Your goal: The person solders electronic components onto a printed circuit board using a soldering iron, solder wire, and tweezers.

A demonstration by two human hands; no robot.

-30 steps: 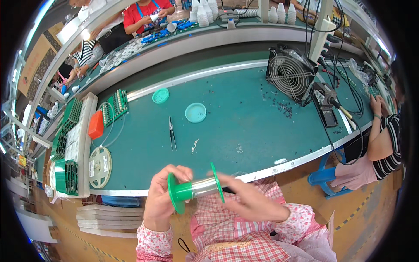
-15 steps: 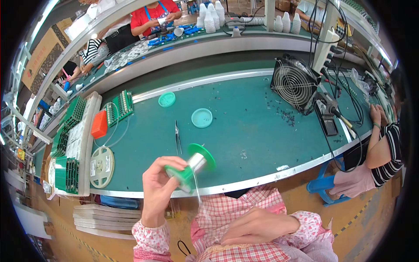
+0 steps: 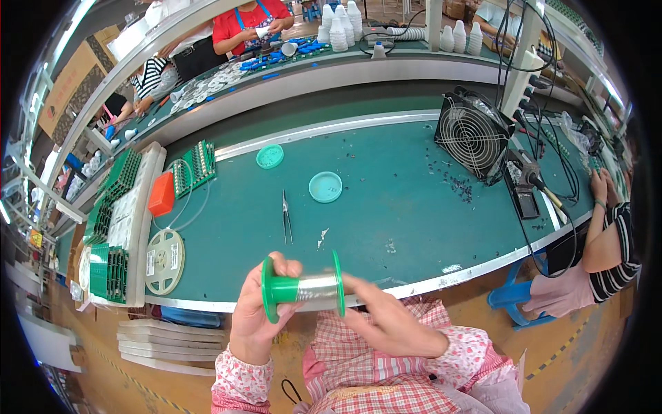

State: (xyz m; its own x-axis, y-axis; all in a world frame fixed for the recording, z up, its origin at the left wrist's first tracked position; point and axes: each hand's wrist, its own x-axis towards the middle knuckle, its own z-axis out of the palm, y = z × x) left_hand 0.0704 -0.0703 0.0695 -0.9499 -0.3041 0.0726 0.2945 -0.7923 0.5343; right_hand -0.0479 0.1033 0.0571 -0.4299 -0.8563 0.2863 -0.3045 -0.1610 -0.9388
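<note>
Held level above the table's front edge is a spool of solder wire [image 3: 318,288], with green flanges and silver wire wound over part of its core. My left hand [image 3: 254,310] is closed around its left flange, thumb below and fingers over the top. My right hand [image 3: 396,321] comes up against the right flange [image 3: 339,284]; its fingertips are blurred and partly hidden by the flange, so its grip is unclear. Beyond the spool, a pair of metal tweezers [image 3: 286,217] lies on the green tabletop.
Two small turquoise dishes [image 3: 325,187] sit farther back. Circuit boards [image 3: 109,272], a red-orange box [image 3: 161,194] and a cream reel [image 3: 165,262] stand at left. To the right are a black fan [image 3: 472,134], a soldering iron [image 3: 541,186] and a seated co-worker's arm [image 3: 598,234].
The spool has turned from tilted to level and moved slightly right. My right hand has risen from my lap to its right flange. The loose wire strand no longer shows hanging down.
</note>
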